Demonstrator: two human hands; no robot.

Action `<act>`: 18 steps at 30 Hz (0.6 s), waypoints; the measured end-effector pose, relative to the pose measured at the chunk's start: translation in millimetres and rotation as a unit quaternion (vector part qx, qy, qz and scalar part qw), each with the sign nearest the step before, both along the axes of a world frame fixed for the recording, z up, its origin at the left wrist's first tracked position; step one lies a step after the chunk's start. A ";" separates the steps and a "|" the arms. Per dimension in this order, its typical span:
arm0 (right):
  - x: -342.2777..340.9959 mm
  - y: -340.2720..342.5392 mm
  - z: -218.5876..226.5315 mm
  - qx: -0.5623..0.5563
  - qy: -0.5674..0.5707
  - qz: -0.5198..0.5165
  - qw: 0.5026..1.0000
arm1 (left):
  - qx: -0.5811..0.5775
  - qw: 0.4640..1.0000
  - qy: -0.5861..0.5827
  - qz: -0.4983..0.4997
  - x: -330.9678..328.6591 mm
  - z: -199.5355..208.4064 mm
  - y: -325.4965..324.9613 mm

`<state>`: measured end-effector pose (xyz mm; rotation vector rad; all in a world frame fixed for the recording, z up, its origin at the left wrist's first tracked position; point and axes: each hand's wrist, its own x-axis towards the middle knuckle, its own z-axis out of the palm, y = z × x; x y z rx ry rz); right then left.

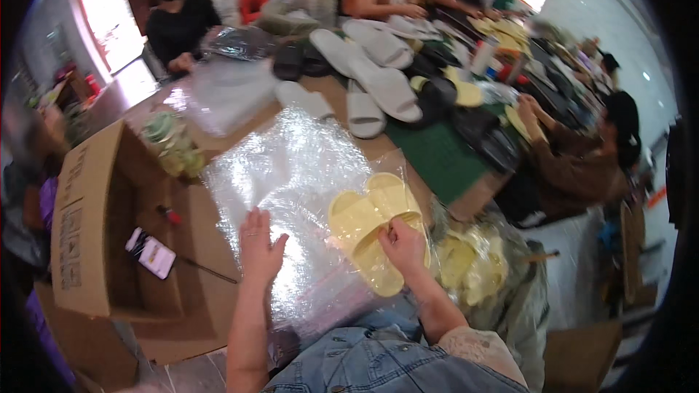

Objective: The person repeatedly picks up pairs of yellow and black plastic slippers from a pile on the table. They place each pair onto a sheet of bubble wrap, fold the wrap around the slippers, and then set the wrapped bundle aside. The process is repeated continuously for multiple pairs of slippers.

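Note:
My left hand (262, 247) lies flat on a stack of clear plastic bags (291, 164), fingers stretched out and holding nothing. On the right part of the stack is a pair of yellow slippers (354, 220), side by side, with clear film around or under them; I cannot tell which. My right hand (404, 249) is closed at the slippers, its fingertips tucked near the strap of the right one. Its palm hides part of that slipper.
An open cardboard box (95, 229) stands at the left, a phone (151, 253) inside. Behind it is a jar (169, 145). White slippers (364, 113) and dark slippers (486, 135) pile up at the back. Bagged yellow slippers (473, 262) sit at the right. Another person (582, 153) works nearby.

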<state>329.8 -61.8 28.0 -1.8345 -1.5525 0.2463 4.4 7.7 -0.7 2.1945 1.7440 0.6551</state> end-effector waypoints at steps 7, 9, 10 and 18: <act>198.2 -114.5 -52.8 0.051 -0.090 -0.403 0.910 | 0.031 0.999 -0.014 -0.017 -2.7 6.2 -6.6; 250.4 -163.1 -81.5 -0.021 -0.094 -0.447 0.889 | 0.047 0.999 -0.014 -0.023 -3.8 2.1 -4.4; 262.2 -181.6 -102.4 -0.061 -0.093 -0.468 0.877 | 0.048 0.998 -0.013 -0.027 -3.1 -0.6 -2.8; 172.1 -182.3 -214.0 -0.071 0.007 -0.397 0.915 | 0.024 0.999 -0.019 -0.022 -9.8 -4.0 -1.9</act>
